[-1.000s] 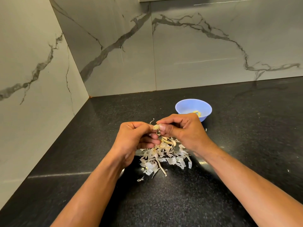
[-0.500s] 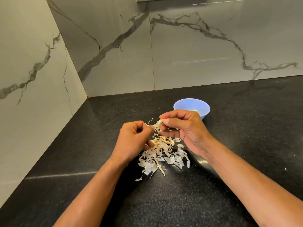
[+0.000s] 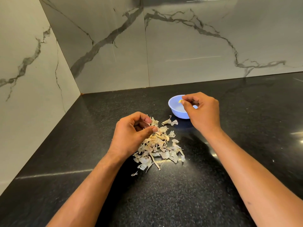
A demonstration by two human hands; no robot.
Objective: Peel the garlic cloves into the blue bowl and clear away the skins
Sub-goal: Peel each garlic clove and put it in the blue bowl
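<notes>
Black counter [image 3: 164, 202]: right hand [image 3: 203, 112] pinching clove [image 3: 180, 101] over blue bowl [image 3: 175, 110], left hand [image 3: 131, 136] pinching skin [image 3: 151, 123].

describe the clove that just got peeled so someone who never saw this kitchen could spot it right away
Start at the black counter and find the blue bowl near the back wall. Over its rim, the right hand pinches a small pale yellow garlic clove in its fingertips. It is smooth and held up in the air, whereas the papery skins lie heaped flat on the counter by the left hand.

A home kitchen corner: speckled black stone counter [image 3: 180, 202], grey-veined marble-look wall tiles [image 3: 188, 46] (glossy, large slabs).
</notes>
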